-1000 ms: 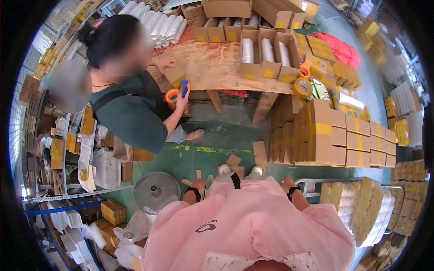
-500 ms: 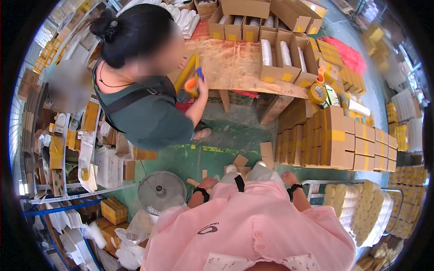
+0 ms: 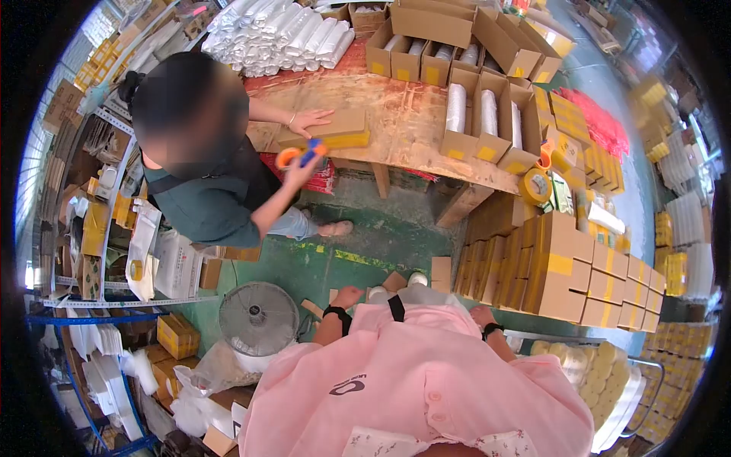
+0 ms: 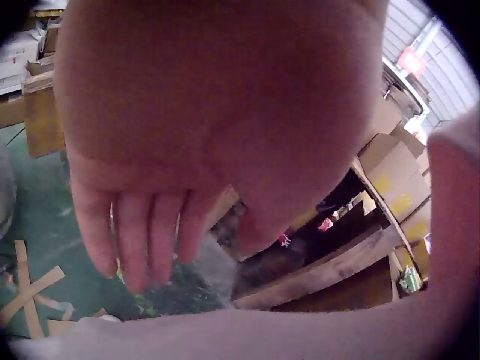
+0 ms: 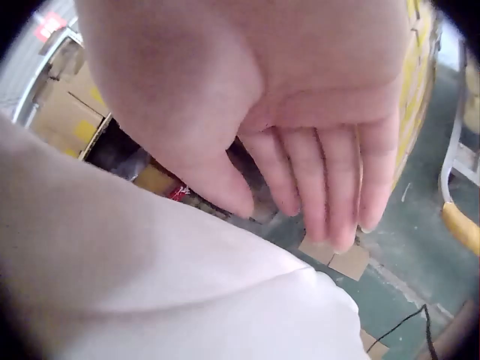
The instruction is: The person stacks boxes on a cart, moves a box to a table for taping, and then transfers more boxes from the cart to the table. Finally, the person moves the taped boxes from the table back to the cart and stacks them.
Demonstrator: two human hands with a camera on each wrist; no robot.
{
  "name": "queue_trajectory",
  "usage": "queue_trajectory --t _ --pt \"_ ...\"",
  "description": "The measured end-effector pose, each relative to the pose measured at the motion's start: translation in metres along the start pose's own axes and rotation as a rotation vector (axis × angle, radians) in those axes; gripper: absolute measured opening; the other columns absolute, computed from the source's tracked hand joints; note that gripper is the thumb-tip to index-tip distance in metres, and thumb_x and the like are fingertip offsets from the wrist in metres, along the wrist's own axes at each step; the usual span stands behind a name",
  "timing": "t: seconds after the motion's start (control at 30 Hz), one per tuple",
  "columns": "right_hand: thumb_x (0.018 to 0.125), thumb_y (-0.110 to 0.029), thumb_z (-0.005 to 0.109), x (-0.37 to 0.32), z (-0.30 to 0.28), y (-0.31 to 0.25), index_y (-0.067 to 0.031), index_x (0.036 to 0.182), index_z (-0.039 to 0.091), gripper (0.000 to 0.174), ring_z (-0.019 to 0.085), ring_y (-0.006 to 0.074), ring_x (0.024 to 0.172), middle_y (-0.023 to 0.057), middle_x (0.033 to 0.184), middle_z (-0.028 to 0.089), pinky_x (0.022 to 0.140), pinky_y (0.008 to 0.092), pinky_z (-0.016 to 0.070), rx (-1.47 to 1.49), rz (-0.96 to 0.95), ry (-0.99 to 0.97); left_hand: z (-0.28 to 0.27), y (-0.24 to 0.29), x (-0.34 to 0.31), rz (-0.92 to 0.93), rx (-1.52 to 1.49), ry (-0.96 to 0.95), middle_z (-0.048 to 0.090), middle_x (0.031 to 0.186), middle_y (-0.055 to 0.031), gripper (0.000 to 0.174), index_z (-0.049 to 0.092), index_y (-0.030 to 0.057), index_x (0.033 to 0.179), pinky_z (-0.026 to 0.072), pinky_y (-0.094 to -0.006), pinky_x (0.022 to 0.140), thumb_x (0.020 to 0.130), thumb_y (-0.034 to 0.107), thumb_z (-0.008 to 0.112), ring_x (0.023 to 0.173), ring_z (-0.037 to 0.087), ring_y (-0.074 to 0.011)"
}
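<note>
Drawn back from the counter since half a second ago, the other person now stands more clear of the work. Your view has shifted too, with the carton stack lower in it, ahead and to your right. The fan is on the floor to your left. On the counter, the long carton, tilted up earlier, lies flat beneath that person's palm, which looks like a steadier position. Both your hands are empty: the left hand and right hand hang beside your pink shirt, fingers extended downward. Smallest, the blue-and-orange tape dispenser is in the other person's grip, just beside the carton.
</note>
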State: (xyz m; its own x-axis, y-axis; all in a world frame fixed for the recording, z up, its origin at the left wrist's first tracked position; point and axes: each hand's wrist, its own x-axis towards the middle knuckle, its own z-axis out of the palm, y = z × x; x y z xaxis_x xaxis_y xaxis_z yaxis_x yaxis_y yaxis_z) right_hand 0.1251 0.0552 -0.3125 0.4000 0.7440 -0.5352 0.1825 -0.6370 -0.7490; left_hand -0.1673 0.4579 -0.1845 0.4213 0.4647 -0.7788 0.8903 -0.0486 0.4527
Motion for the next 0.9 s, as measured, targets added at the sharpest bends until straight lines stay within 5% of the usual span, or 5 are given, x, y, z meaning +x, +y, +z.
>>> queue_trajectory --t 0.1,0.37,0.53,0.8,0.9 --pt "0.079 -0.017 0.045 0.004 -0.021 -0.052 -0.0096 0.069 0.057 0.018 0.052 0.0138 0.048 0.0011 0.059 0.055 0.040 0.0251 0.0381 0.627 0.382 0.026 0.002 -0.005 0.002 -0.032 0.024 -0.047 0.055 0.108 -0.0166 0.050 0.055 -0.0006 0.107 0.0403 -0.0388 0.085 0.080 0.041 0.049 0.100 0.051 -0.0305" --pt "0.076 -0.021 0.052 0.031 -0.027 -0.040 -0.0058 0.068 0.062 0.020 0.055 0.0151 0.052 0.0033 0.059 0.057 0.043 0.0281 0.0400 0.579 0.508 -0.021 0.005 -0.034 0.006 0.112 -0.018 -0.003 0.060 0.093 -0.0215 0.048 0.061 -0.0015 0.093 0.0417 -0.0390 0.079 0.075 0.042 0.053 0.090 0.056 -0.0351" --pt "0.071 -0.022 0.054 0.021 -0.023 -0.079 -0.0064 0.072 0.064 0.018 0.059 0.0203 0.066 0.0080 0.068 0.062 0.058 0.0333 0.0461 -0.359 -0.106 0.105 -0.004 -0.063 0.041 0.134 0.047 -0.053 0.059 0.099 -0.0213 0.051 0.061 0.0000 0.095 0.0418 -0.0397 0.080 0.074 0.045 0.051 0.093 0.055 -0.0353" --pt "0.071 -0.025 0.051 0.065 0.002 -0.033 -0.0038 0.074 0.063 0.024 0.058 0.0323 0.080 0.0161 0.083 0.062 0.069 0.0386 0.0459 -0.349 0.144 0.058 -0.030 -0.054 0.052 0.110 0.005 0.029 0.057 0.101 -0.0228 0.049 0.061 -0.0006 0.094 0.0411 -0.0403 0.082 0.076 0.043 0.048 0.097 0.052 -0.0368" --pt "0.071 -0.032 0.051 0.045 -0.013 -0.106 -0.0010 0.079 0.061 0.033 0.057 0.0350 0.080 0.0217 0.085 0.060 0.070 0.0412 0.0453 -0.115 0.196 0.091 -0.033 -0.056 0.058 0.084 0.052 -0.014 0.057 0.101 -0.0226 0.049 0.061 -0.0005 0.093 0.0409 -0.0408 0.083 0.076 0.044 0.047 0.097 0.052 -0.0370"
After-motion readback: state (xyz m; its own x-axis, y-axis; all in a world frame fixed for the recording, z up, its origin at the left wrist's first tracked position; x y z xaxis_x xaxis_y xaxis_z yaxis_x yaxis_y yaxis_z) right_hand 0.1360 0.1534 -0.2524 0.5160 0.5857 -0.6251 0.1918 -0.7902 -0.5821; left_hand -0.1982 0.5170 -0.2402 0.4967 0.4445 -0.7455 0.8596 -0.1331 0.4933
